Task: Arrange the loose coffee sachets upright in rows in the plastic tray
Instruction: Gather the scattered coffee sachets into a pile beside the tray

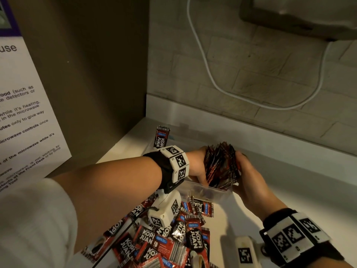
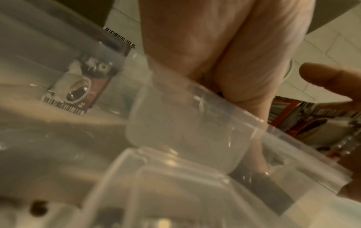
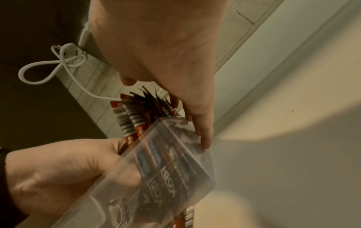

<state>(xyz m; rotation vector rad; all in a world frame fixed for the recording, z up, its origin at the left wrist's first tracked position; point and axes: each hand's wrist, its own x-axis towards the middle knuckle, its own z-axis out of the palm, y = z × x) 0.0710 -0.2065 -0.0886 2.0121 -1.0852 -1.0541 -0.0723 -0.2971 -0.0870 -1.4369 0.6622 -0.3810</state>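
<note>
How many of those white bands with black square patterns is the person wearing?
2. One white patterned band wraps the left wrist beside the bundle of red coffee sachets; the other band wraps the right wrist, lower right. None looks hidden.

Sachets point(image 1: 197, 238) read "KOPI JUAN" ("100%"); wall notice point(image 1: 23, 113) mentions "microwave".

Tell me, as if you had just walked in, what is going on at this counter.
A person is packing coffee sachets into a clear plastic tray. The left hand and the right hand squeeze a bundle of sachets between them, upright, its lower end inside the tray. A loose pile of sachets lies on the counter, not yet sorted.
</note>
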